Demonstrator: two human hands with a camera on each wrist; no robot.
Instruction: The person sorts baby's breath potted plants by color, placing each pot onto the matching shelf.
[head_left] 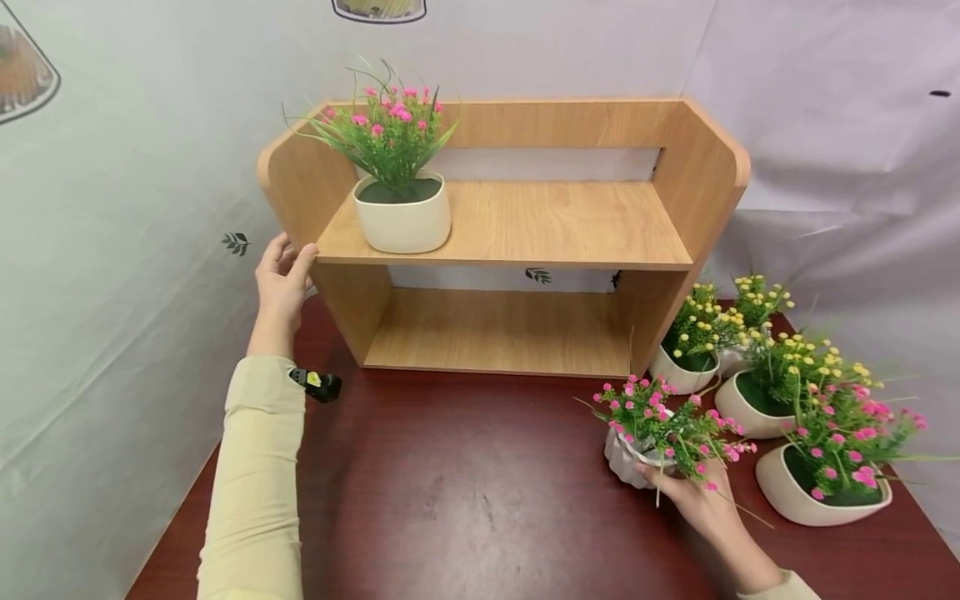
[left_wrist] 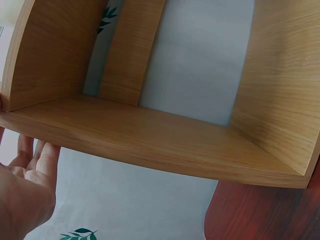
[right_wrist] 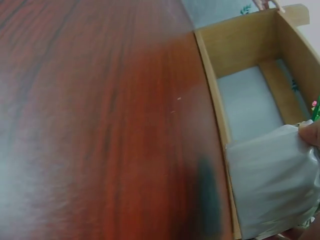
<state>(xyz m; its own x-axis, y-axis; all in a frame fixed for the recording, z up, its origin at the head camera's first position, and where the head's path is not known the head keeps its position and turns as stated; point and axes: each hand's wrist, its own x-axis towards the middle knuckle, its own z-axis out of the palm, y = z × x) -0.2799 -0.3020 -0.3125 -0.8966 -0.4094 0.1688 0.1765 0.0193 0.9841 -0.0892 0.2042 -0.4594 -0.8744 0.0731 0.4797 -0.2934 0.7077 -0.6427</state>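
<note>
A two-tier wooden shelf (head_left: 517, 221) stands on the dark red table (head_left: 465, 483). My left hand (head_left: 283, 283) holds the edge of its left side panel, thumb at the front and fingers along the outer side; the left wrist view shows these fingers (left_wrist: 47, 160) against the wood. On the upper board, at the left, sits a cream pot (head_left: 403, 215) with pink flowers. My right hand (head_left: 701, 500) grips a white fluted pot (head_left: 628, 460) of small pink flowers (head_left: 675, 421), in front of the shelf's right end. The right wrist view shows this white pot (right_wrist: 272, 175) close up.
Right of the shelf stand several potted plants: cream pots with yellow flowers (head_left: 817, 362) and, nearest me, a cream pot (head_left: 806, 496) with pink flowers. A pale patterned cloth (head_left: 135, 208) hangs behind and at the left.
</note>
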